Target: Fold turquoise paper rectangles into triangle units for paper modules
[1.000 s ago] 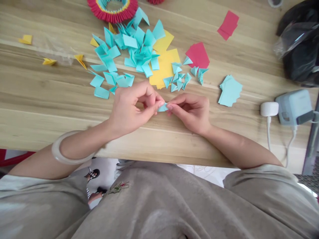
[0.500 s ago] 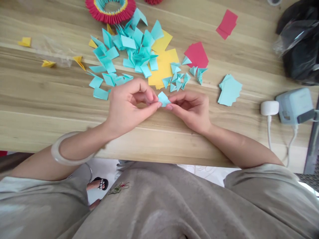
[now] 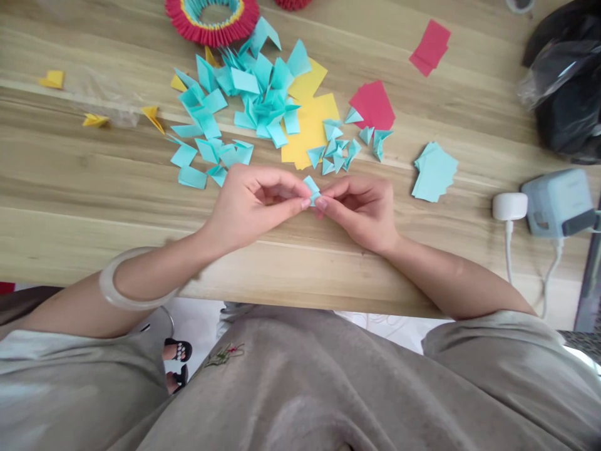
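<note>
A small light-blue piece of folded paper is pinched between my two hands, just above the table near its front edge. My left hand grips its left side with thumb and forefinger. From the right, my right hand holds the other side the same way. The fingertips hide part of the paper. Beyond the hands lies a cluster of small folded blue triangles. Up and to the left is a heap of folded blue paper pieces, beside yellow paper sheets.
A red, yellow and blue paper ring stands at the back. Red sheets and a stack of blue sheets lie to the right. A white charger, a grey-blue box and a black bag are far right. Yellow folded pieces lie left.
The paper between my fingers is turned and shows a narrower shape. My left hand has shifted slightly right and down, its fingers closer to my right fingertips. The view has shifted slightly.
</note>
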A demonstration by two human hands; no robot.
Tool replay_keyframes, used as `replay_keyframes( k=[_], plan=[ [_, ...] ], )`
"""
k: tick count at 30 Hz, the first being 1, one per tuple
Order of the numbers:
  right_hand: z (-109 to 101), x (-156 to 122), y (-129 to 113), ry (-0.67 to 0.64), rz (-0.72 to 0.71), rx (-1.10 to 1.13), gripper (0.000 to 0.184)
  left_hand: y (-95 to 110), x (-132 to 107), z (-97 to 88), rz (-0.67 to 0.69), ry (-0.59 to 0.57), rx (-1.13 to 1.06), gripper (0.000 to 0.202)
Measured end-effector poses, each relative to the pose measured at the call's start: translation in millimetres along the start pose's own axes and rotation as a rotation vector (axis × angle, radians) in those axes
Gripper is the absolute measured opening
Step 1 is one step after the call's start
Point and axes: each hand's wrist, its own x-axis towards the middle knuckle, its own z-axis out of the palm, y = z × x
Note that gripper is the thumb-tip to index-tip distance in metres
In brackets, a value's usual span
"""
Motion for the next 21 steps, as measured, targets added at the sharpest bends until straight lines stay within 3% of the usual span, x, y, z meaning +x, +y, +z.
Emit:
replay_keyframes(
  k=[9,21],
  plan=[
    [-4.4,3.9,9.3,-0.082,-0.002,0.305,0.014,-4.0,0.6,-1.8,-0.04,0.122,-0.074,0.009],
    [-3.0,8.8,4.9,-0.183,0.342,0.651,0.017,1.5,1.8,-0.4,0.039,0.094,-0.107,0.012]
  ],
)
